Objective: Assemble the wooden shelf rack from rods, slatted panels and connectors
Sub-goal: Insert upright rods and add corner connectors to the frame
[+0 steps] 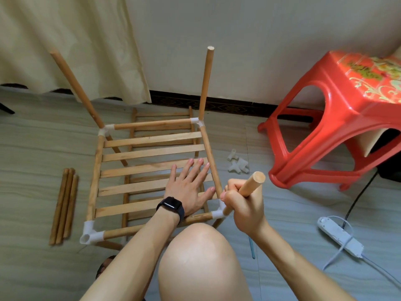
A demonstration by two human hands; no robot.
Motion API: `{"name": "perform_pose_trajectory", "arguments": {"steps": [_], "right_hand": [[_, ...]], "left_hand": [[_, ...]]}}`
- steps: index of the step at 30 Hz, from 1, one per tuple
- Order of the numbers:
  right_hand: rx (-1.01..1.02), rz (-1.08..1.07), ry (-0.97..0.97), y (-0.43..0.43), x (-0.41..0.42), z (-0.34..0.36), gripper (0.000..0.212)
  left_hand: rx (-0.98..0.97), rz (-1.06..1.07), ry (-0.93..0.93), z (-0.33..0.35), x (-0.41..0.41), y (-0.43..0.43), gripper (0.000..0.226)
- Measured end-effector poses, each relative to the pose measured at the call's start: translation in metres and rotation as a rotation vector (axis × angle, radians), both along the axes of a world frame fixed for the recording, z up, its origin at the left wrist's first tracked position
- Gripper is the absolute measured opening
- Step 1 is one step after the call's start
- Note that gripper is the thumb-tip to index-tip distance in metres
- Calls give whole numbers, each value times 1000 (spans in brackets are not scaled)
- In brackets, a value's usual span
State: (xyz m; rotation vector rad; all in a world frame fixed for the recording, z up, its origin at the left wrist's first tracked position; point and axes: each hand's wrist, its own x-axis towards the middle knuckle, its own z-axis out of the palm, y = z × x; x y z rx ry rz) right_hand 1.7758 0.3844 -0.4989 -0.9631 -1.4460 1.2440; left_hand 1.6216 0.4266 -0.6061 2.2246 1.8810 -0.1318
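While the left hand point(186, 189) lies flat on the panel point(152, 152), the right hand point(243, 205) grips a rod point(252, 184) beside it.

You have three loose rods point(63, 205) on the floor, two upright rods point(205, 83) at the far corners and one held rod point(253, 183) in your right hand point(240, 203). Four white corner connectors point(91, 232) sit on the frame, and two slatted panels point(152, 153) show. You also have one red stool point(347, 105) and one power strip point(340, 237).
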Motion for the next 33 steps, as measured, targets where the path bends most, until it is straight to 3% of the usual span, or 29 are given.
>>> {"name": "perform_pose_trajectory", "arguments": {"steps": [5,8,10,15,20,26,33], "right_hand": [[-2,-15,-133,-8,10,13,36],[117,39,-287,-17,22,37,21],[178,32,-396,-17,28,64,25],[427,52,-760,0,17,135,35],[399,269,-1264,26,-29,167,50],[349,494,-1455,59,-123,122,53],[288,603,-1534,86,-204,15,61]], "left_hand": [[-132,-35,3,25,-1,3,73],[-177,-37,34,50,-12,9,73],[-174,17,40,69,-23,13,71],[-138,126,66,109,-66,13,66],[-89,187,34,156,-124,6,59],[-88,374,5,167,-218,-24,54],[-272,626,-46,69,-310,-78,58]]}}
